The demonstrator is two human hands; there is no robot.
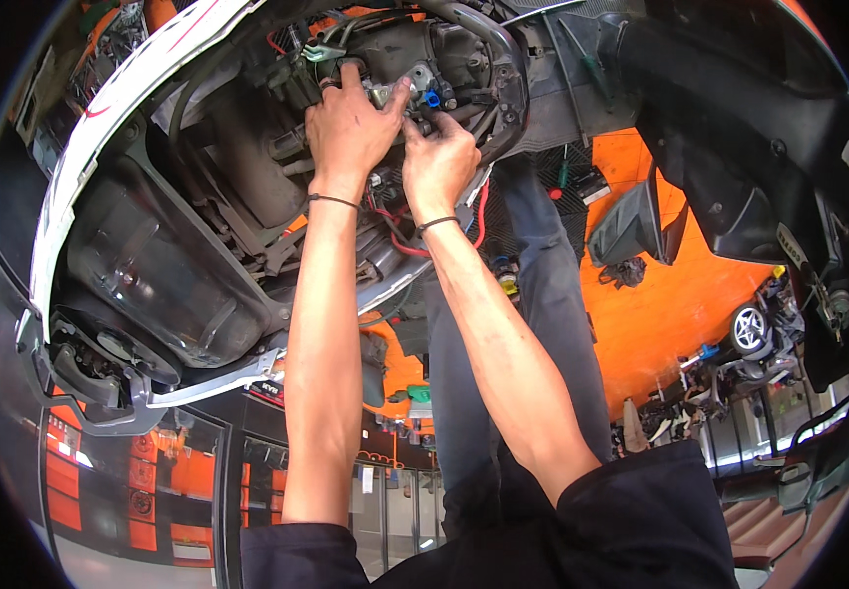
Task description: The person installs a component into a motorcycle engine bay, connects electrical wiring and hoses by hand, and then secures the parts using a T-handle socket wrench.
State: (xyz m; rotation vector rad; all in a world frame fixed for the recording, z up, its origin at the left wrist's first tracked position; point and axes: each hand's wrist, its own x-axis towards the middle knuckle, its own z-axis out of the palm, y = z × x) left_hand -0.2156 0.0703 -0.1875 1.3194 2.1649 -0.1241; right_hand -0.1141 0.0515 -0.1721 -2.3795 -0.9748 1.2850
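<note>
Both my hands reach up into the dark engine bay of a scooter (464,59) with a white body panel (91,128). My left hand (351,137) grips at a grimy metal fitting (382,95), its index finger near a silver-green bracket (326,54) and its thumb by a metal plate. My right hand (439,167) is closed just below a small blue connector (432,99), fingertips among dark hoses; what it holds is hidden. A red cable (478,231) loops below my right hand.
A detached black panel (729,157) fills the right side. On the orange floor (640,314) lie a dark plastic piece (631,221), a green-handled tool (564,167) and scattered parts. A wheel (748,329) stands farther right. My dark-trousered legs (552,294) extend below the scooter.
</note>
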